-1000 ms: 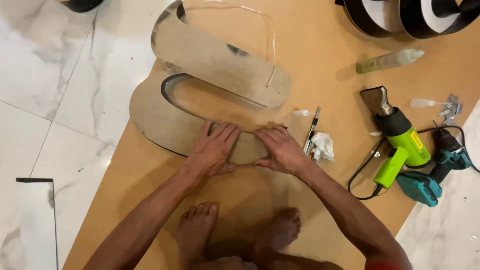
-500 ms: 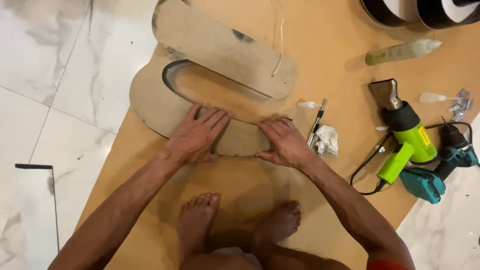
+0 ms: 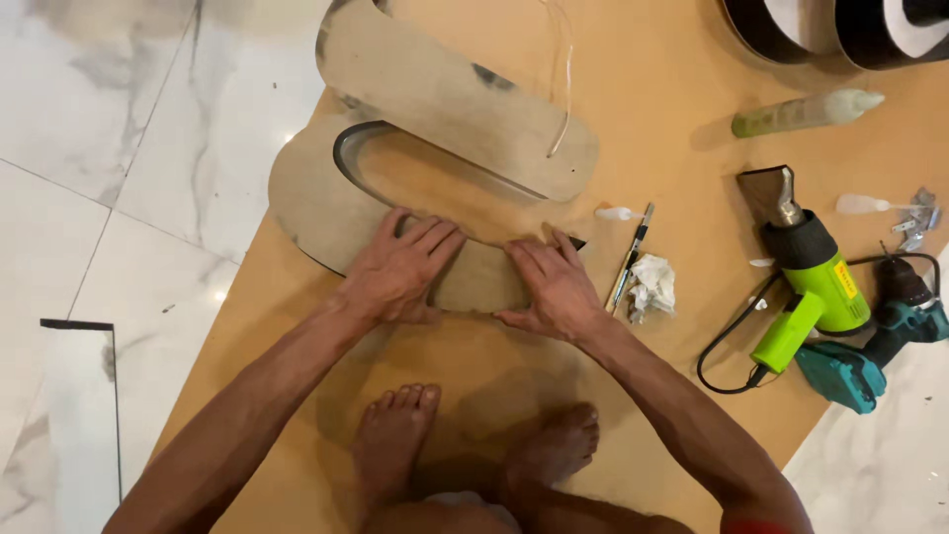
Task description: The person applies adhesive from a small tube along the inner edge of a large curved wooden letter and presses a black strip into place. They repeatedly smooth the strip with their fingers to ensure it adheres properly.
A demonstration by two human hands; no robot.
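While both hands (image 3: pixel 474 282) press flat-fingered on the curved board (image 3: pixel 326 213), plywood (image 3: pixel 672 59) covers marble floor (image 3: pixel 119 148).

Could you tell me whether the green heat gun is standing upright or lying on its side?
Lying on its side: the green heat gun rests flat on the brown board, nozzle pointing away, handle angled toward its black cord.

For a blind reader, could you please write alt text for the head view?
Both hands, left and right, press flat on a curved brown cutout lying on a tan board on a marble floor. A heat gun, drill, glue bottle, knife and crumpled paper lie to the right; bare feet show below.
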